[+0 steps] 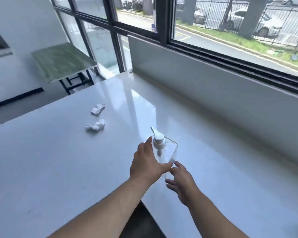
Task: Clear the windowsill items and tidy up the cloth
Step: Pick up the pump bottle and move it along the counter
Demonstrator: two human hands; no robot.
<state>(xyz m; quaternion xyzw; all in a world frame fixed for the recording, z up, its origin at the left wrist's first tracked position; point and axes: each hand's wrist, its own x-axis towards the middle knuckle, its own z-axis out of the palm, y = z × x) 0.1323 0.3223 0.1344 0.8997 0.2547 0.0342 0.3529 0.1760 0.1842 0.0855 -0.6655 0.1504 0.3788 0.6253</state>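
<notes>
A clear plastic pump bottle [167,152] with a white pump head stands on the white glossy counter [58,160] in front of the window. My left hand [147,162] wraps around the bottle's left side, thumb across its lower front. Just below and to the right, my right hand [181,180] has its fingers spread, fingertips near the bottle's base; contact is unclear. Two crumpled white paper wads lie farther left on the counter, one at the back [98,109] and one nearer [95,126]. No cloth is visible.
A white ledge [213,86] rises along the counter's far edge under the black-framed window [165,19]. A green-topped table [62,60] with black legs stands at the back left. A dark gap [141,224] shows at the counter's front edge between my arms.
</notes>
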